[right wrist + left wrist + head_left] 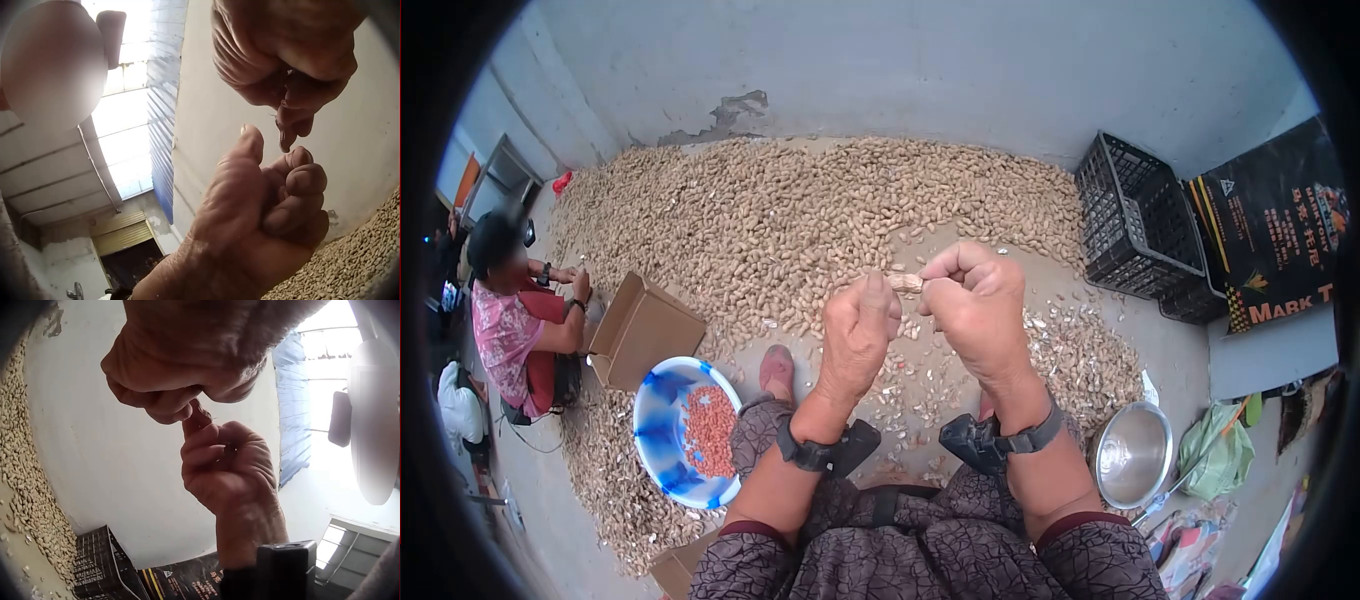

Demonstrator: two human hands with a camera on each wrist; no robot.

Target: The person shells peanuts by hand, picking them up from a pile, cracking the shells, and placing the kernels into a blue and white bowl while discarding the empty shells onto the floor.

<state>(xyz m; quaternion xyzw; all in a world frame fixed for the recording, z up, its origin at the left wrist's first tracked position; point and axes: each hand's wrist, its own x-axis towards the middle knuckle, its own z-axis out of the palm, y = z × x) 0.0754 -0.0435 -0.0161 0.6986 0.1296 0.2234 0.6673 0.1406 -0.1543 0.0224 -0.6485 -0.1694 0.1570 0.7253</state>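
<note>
My right hand pinches an unshelled peanut between thumb and curled forefinger, in front of my body. The left hand is right at the peanut's other end, its thumb pointing up. In the right wrist view the left thumb stands apart from its curled fingers, just below the peanut. I cannot tell whether those fingers hold anything in the palm. Seen from the left wrist, the peanut sticks out of the right hand toward the left fingers.
Unshelled peanuts spread along the wall. A blue-and-white basin holds pink kernels, beside a cardboard box. Empty shells lie around a metal bowl. Black crates stand right. Another person sits at the left.
</note>
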